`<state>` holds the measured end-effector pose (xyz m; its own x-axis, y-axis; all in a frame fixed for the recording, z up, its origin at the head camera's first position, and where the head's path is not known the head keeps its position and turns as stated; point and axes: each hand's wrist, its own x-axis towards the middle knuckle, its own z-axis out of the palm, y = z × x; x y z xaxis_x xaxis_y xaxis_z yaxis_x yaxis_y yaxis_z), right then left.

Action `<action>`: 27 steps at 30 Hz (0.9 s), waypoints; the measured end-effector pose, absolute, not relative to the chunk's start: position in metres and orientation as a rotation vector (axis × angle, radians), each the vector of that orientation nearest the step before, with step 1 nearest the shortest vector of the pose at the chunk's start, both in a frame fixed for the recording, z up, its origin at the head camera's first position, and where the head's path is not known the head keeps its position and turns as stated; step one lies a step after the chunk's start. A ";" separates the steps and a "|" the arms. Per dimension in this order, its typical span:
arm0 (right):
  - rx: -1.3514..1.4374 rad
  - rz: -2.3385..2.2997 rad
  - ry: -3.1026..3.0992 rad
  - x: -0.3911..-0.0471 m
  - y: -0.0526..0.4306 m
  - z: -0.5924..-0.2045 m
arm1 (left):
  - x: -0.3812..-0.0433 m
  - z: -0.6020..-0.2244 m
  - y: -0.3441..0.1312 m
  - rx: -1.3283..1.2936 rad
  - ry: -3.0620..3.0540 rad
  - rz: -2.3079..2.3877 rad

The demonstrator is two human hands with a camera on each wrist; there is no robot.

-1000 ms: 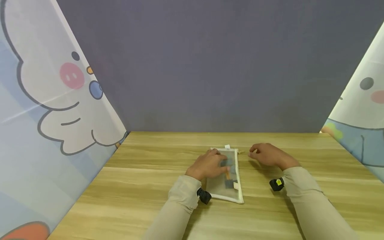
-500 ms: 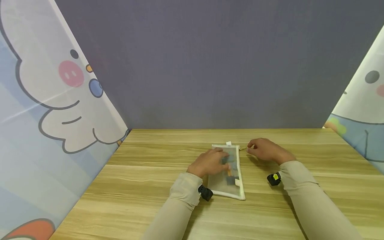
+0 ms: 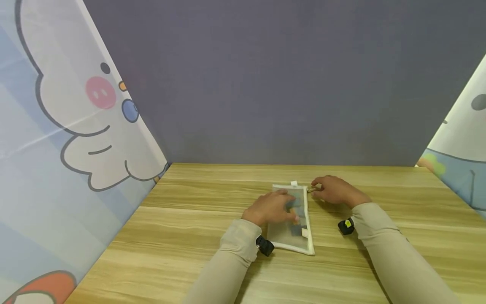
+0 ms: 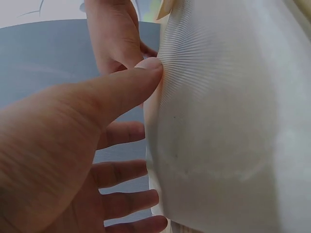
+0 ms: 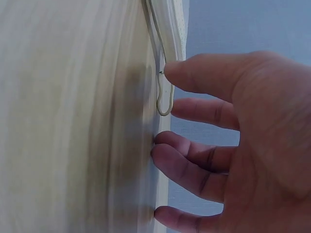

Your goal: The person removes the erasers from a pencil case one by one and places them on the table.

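A flat see-through mesh zip pouch [image 3: 281, 236] with white edging lies on the table, a dark piece and an orange piece showing dimly inside. My left hand [image 3: 271, 207] rests on it with fingers spread and straight. In the left wrist view the thumb [image 4: 126, 85] and fingertips touch the mesh [image 4: 218, 126]. A thin cord loop [image 5: 165, 104] sticks out from the pouch's far right corner. At this loop is my right hand [image 3: 334, 190], thumb and forefinger beside the cord with a gap between their tips. The other right fingers bend loosely near the tabletop.
The wood-grain table [image 3: 182, 236] spreads around the pouch. A plain grey panel [image 3: 265, 84] stands along its back edge. Cartoon-printed sheets [image 3: 76, 147] hang at the left and right sides. White tabs [image 3: 305, 233] stick up on the pouch's edging.
My right hand has come leftward to the cord loop, from a short distance off it. The left hand stays on the pouch. The head view has shifted slightly.
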<state>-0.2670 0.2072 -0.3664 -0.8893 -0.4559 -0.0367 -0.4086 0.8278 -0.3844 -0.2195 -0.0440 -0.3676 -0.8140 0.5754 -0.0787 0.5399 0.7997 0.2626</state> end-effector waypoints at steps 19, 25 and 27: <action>-0.801 -0.579 2.869 -0.272 0.214 -0.372 | -0.218 -0.371 -0.040 0.857 2.854 0.285; -0.804 -0.572 2.896 -0.273 0.214 -0.373 | -0.218 -0.369 -0.040 0.876 2.853 0.309; -0.820 -0.575 2.909 -0.274 0.215 -0.374 | -0.217 -0.369 -0.041 0.873 2.853 0.322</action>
<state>-0.2743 0.2146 -0.3742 -0.8558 -0.5158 0.0379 -0.4914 0.7881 -0.3707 -0.2174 -0.0405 -0.3686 -0.8215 0.5657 -0.0715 0.5355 0.8085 0.2439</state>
